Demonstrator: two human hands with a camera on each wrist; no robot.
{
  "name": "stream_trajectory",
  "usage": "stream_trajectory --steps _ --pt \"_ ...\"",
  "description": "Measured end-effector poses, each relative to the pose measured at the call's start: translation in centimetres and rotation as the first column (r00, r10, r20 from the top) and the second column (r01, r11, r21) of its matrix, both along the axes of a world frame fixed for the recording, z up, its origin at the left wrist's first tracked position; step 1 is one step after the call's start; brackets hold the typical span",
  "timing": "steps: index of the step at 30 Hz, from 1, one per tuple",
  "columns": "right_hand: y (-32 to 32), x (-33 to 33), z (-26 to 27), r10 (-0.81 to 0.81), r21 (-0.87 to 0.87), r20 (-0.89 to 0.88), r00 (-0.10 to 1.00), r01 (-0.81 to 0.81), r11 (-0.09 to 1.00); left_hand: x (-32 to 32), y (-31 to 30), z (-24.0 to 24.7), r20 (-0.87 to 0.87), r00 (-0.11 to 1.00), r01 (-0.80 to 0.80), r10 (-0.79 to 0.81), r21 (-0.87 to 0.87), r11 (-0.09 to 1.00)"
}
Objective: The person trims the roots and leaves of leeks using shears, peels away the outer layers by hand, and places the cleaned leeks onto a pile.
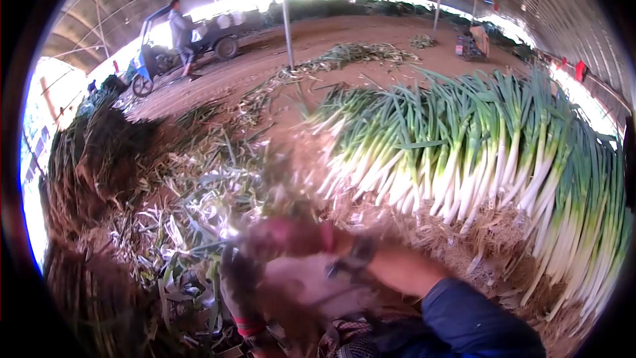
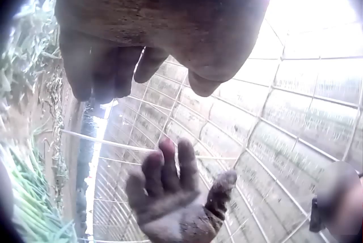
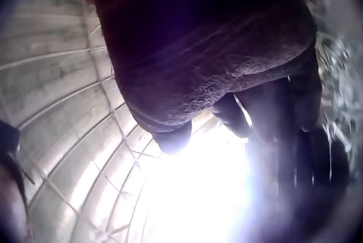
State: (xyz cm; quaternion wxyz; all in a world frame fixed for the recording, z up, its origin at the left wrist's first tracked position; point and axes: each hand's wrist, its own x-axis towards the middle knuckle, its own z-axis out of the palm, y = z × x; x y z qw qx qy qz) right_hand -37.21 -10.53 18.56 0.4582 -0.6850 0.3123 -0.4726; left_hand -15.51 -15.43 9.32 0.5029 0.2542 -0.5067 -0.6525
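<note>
Both hands are gloved and blurred low in the head view, close together over the person's lap. My right hand (image 1: 281,235) reaches in with a dark watch (image 1: 361,252) on its wrist. In the left wrist view its palm shows, fingers spread apart and nothing in it. My left hand (image 1: 242,272) is beside it, a red cuff (image 1: 250,326) at its wrist. Up close in the left wrist view, its fingers extend loosely, holding nothing visible. Loose peeled leaves (image 1: 218,205) lie just beyond the hands. To the right lie rows of green onions (image 1: 464,152) with white stalks and roots.
Dark, unpeeled bundles (image 1: 99,159) are piled at the left. Dirt ground stretches ahead past a metal post (image 1: 286,13). A person (image 1: 180,30) stands beside a blue three-wheeled cart (image 1: 149,59) at the back left. Another small vehicle (image 1: 472,45) is at the back right.
</note>
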Motion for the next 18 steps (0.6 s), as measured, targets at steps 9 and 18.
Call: stream_trajectory --steps 9,18 --pt "-0.7 16.0 -10.4 -0.06 0.315 0.481 0.875 -0.108 0.943 7.4 -0.9 -6.9 0.03 0.923 -0.38 0.384 0.224 0.897" --pt "-2.2 24.2 -17.3 -0.326 0.441 0.246 0.913 0.194 0.877 11.6 -5.3 -13.0 0.349 0.77 -0.582 0.535 0.04 0.812"
